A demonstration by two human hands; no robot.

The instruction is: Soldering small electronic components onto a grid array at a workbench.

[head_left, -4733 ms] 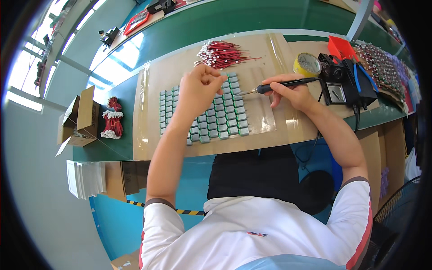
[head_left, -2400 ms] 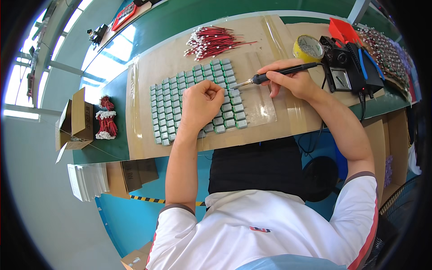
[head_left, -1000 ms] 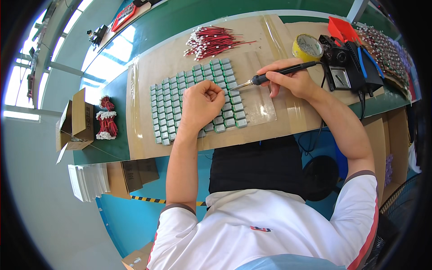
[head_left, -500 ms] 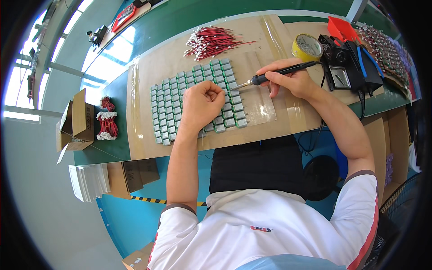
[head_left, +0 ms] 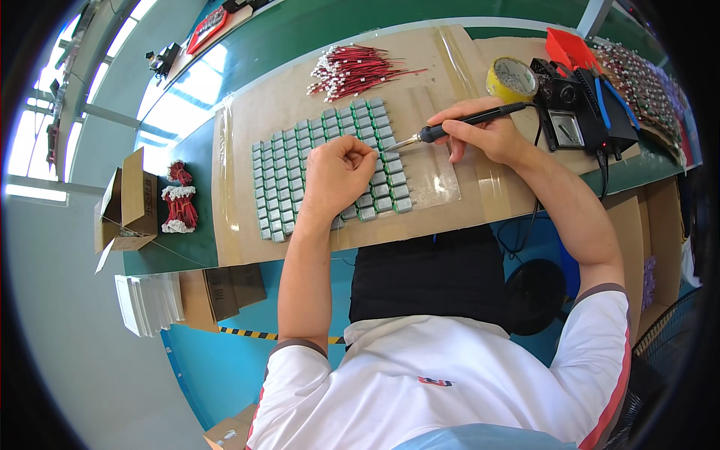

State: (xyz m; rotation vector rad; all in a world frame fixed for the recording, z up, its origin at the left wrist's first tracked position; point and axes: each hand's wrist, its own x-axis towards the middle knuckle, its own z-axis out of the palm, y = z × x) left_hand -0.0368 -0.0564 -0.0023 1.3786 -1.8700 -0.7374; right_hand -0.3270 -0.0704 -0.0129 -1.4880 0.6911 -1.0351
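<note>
A soldering iron point(head_left: 472, 118) with a black handle is held pen-like in my right hand point(head_left: 487, 135). Its metal tip points left and meets the right part of a block of small grey parts on green boards point(head_left: 281, 169), set out in rows. Over the middle of these rows, my left hand point(head_left: 339, 171) is closed in a pinch close to the tip. A thin strand of solder wire point(head_left: 337, 227) shows below that wrist; its end at the fingertips is too fine to make out.
Red wires with white connectors point(head_left: 352, 71) lie behind the rows. At right are yellow tape point(head_left: 512, 79), a black soldering station point(head_left: 592, 112) and a red bin point(head_left: 570, 50). An open cardboard box point(head_left: 135, 199) and bundled red wires point(head_left: 178, 208) stand at left.
</note>
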